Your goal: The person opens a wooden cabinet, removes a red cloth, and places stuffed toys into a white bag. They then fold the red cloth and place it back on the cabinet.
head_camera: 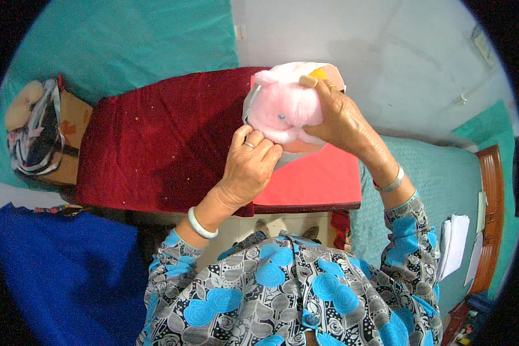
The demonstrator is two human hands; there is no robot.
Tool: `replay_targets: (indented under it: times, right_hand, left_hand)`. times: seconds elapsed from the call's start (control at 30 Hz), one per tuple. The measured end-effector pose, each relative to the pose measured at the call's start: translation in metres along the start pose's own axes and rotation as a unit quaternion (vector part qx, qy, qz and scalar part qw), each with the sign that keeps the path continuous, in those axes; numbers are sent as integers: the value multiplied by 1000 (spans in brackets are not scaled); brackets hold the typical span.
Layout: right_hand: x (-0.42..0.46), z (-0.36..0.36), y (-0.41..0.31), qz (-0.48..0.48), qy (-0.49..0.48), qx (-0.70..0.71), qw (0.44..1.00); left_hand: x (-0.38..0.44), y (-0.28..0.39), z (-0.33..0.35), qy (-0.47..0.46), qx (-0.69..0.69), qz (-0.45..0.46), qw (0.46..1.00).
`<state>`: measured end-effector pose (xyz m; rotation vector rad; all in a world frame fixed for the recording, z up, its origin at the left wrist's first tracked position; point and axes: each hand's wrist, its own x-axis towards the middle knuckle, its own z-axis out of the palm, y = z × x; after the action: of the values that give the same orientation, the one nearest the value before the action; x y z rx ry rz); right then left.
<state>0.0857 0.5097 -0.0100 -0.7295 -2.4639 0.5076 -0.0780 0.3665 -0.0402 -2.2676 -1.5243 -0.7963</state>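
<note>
A pink plush toy (281, 106) lies partly inside a pale bag (294, 69), whose rim shows behind and beside it. My right hand (335, 112) grips the toy's right side between thumb and fingers. At the toy's lower left, my left hand (253, 160) has its fingers curled on what seems to be the bag's edge; the fingertips are hidden. Something yellow (318, 74) shows in the bag behind my right fingers. Beneath the bag is a bright red sheet (311, 177) at the table's right end.
A dark red cloth (164, 142) covers the table. A cardboard box (75, 116) with a black and white bag (43, 134) stands at the left. Blue fabric (69, 277) is at lower left. On the right is a bed with a teal cover (419, 186) and folded white papers or cloth (453, 246).
</note>
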Motion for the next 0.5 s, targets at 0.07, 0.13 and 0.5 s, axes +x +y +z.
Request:
replay_targets:
  times: [0.07, 0.13, 0.5]
  right_hand:
    - [-8, 8, -3, -22, -1, -34, 999]
    - [-17, 10, -12, -39, -13, -91, 995]
    - [-36, 20, -2, -121, -144, -219, 957]
  left_hand:
    - [2, 2, -1, 5, -4, -1, 1000]
    - [1, 2, -2, 5, -6, 0, 1000]
    - [2, 25, 3, -35, -26, 28, 999]
